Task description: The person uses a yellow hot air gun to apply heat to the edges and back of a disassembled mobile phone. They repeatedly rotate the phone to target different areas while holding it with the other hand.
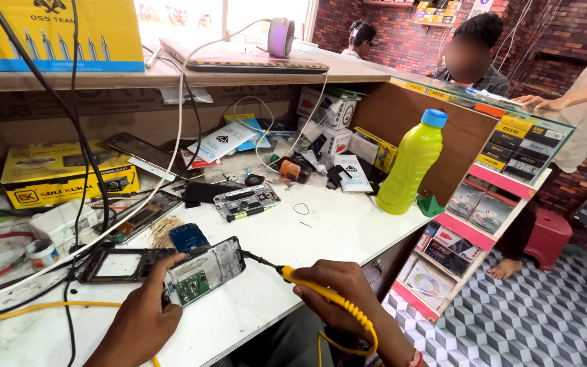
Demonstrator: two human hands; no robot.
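Note:
My left hand [145, 311] grips the near end of an opened phone body [205, 270], its green circuit board showing, held flat on the white bench [334, 228]. My right hand [338, 291] holds a yellow-handled soldering iron [292, 275] with a yellow cord. The iron's dark tip points left and touches the phone's right end. An empty black phone frame [120, 264] lies just left of the held phone.
A lime bottle with a blue cap [410, 163] stands at the bench's right edge. Another dismantled phone [246, 201], a blue part [187, 237], boxes and cables crowd the back. A laptop [242, 61] rests on the shelf. Other people are at the counter on the right.

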